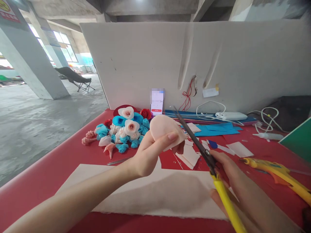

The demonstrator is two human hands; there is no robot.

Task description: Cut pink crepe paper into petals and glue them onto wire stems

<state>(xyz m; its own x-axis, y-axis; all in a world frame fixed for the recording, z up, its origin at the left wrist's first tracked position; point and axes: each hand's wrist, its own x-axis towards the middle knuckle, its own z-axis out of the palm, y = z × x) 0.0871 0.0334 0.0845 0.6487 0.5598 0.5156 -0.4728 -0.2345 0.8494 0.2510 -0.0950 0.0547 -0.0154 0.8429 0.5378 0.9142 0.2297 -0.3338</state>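
My left hand [155,152] pinches a pale pink, rounded petal-shaped piece [164,127] between thumb and fingers, held up above the table. Whether it is paper or felt I cannot tell. My right hand [233,178] grips a pair of scissors [206,153] with yellow handles and dark blades. The blades point up and to the left, just right of the pink piece, and look nearly closed. Below both hands lies a large pale sheet [155,194]. Pale offcuts [190,155] are scattered behind my hands.
Fabric-like flowers [131,126] in blue, white, pink and red pile up at the left. A phone [157,102] leans against the white panel [145,58]. At right lie a yellow glue gun [279,174], blue sheets [213,129] and a white power strip [230,116] on the red table [97,158].
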